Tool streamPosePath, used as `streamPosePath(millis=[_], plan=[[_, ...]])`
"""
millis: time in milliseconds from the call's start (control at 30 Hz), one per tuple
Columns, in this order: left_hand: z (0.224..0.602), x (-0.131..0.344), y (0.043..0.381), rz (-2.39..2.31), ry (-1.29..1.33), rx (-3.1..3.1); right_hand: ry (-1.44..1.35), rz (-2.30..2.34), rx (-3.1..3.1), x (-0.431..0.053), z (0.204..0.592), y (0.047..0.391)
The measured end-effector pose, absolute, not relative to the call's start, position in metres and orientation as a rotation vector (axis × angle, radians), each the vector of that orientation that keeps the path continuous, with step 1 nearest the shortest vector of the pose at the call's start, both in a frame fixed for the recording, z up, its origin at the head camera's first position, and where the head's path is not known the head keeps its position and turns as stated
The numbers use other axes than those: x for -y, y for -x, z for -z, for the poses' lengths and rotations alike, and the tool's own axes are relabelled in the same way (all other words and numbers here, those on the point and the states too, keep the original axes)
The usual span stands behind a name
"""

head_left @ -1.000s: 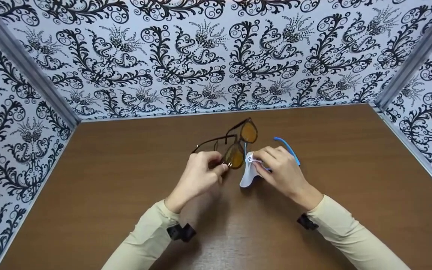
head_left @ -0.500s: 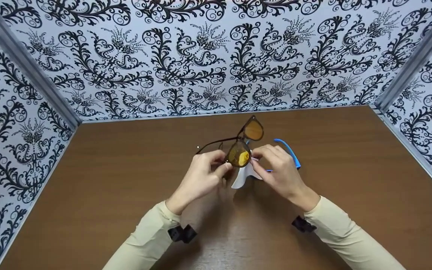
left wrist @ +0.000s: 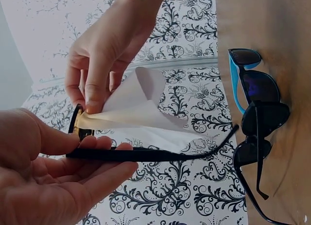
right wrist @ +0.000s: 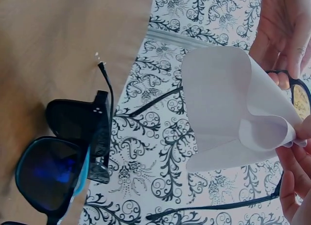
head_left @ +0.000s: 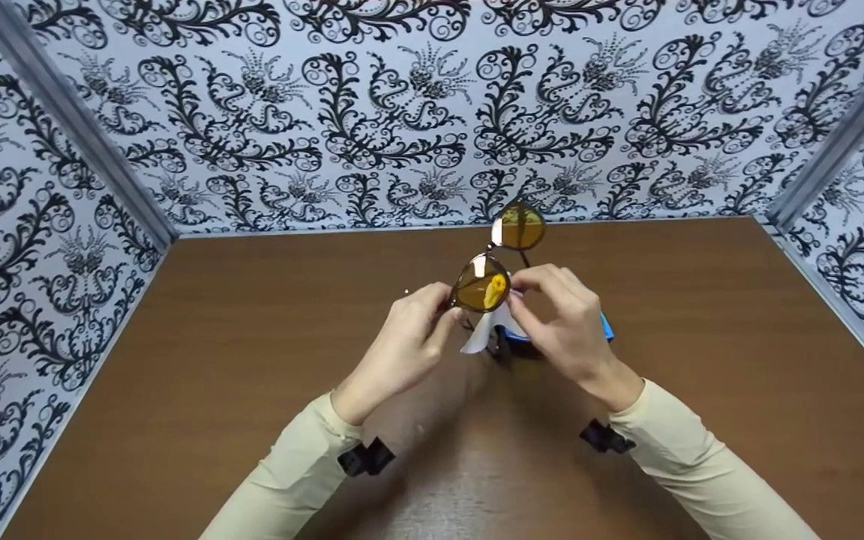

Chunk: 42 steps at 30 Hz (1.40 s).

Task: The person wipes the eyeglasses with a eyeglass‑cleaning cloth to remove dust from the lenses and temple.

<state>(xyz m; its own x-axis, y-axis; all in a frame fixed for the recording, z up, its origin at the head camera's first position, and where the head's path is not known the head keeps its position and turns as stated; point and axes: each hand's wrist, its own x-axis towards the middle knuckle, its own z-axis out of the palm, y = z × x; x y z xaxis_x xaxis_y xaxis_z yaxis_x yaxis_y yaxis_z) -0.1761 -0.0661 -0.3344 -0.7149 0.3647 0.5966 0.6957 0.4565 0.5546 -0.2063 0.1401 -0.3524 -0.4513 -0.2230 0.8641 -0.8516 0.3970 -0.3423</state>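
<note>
My left hand grips a pair of dark-framed sunglasses with amber lenses by the outer end of one lens. They are raised above the table, lenses toward the head camera. My right hand pinches a white cleaning cloth at the edge of that lens, and its thumb and fingertips show yellow through the glass. The cloth drapes loosely below the pinch, spread wide in the right wrist view. One black temple arm lies across my left fingers in the left wrist view.
Beyond the hands, sunglasses with blue temples lie on the brown table. Right beside them are black sunglasses, mostly hidden in the head view. Patterned wall panels enclose the table's back and sides.
Both hands have risen a little, lifting the amber sunglasses upward and to the right. The lenses have turned toward the head camera, and the cloth has come up against the nearer lens.
</note>
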Motion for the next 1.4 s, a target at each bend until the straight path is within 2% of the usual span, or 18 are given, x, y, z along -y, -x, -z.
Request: streamPosePath(millis=[433, 1033, 1400], plan=[[0.333, 0.059, 0.180, 1.168, 0.799, 2.291, -0.973, -0.940, 1.864, -0.142, 0.341, 0.207], [0.339, 0.063, 0.179, 1.013, 0.562, 2.339, -1.000, -0.703, 1.793, -0.118, 0.325, 0.209], [0.348, 0.058, 0.177, 0.956, 0.578, 2.450, -0.996, -0.628, 1.767, -0.105, 0.326, 0.204]])
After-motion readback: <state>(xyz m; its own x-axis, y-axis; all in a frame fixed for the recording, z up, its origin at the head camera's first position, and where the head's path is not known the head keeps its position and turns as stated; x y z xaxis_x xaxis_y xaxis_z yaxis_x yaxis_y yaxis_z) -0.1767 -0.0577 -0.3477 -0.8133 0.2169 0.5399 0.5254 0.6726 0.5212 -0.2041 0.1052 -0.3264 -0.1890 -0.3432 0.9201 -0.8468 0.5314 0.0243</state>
